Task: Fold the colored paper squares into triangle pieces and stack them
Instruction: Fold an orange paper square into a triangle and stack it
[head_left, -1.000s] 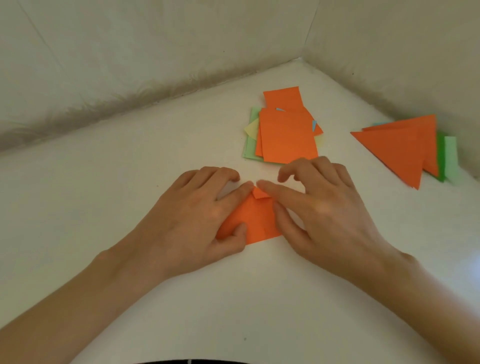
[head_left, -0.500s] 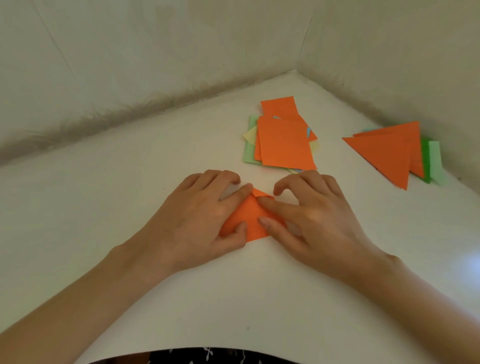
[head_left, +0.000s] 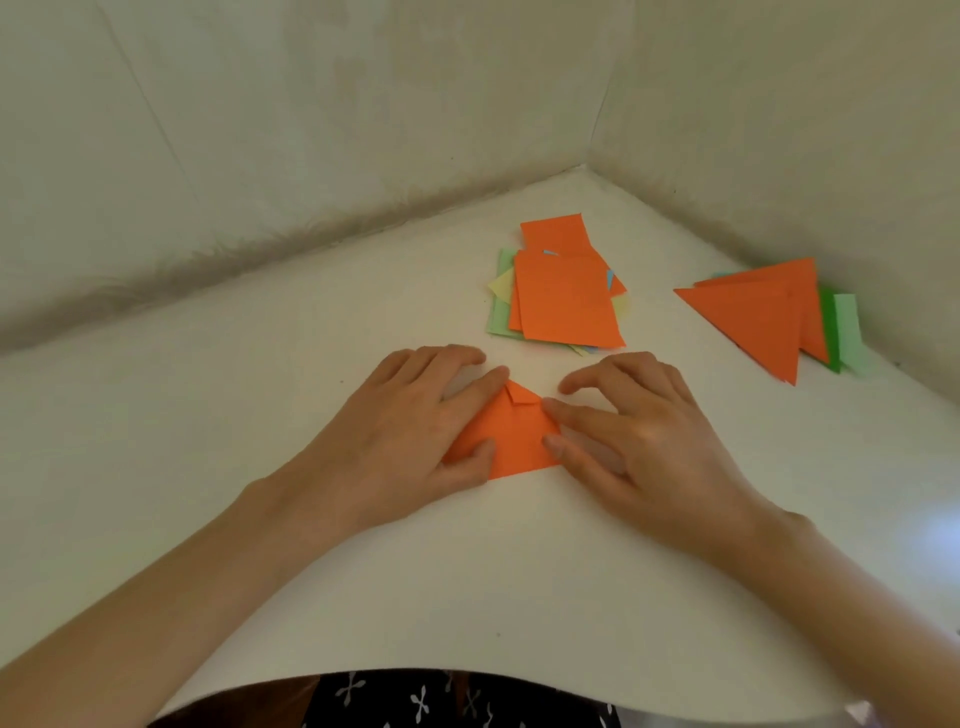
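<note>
The left hand (head_left: 410, 415) lies spread flat, pressing the orange paper piece (head_left: 511, 436) to the near-centre table (head_left: 260, 441). This paper looks light, thin and slippery, best pinned by its edges. The right hand (head_left: 634, 431) presses its right side, fingers spread. Farther off sit the unfolded squares (head_left: 563, 301), then the folded triangles (head_left: 753, 317) at right. No containers show.

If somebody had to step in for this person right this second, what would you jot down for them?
Left hand and right hand: both flat on the half-folded orange piece, pressing it onto the white table; nothing is gripped or lifted.
Unfolded paper pile: just beyond the hands.
Finished triangle stack: far right, near the wall.
Done: several triangles stacked.
Left: finish this fold, stack it, then fold the remaining pile.
</note>
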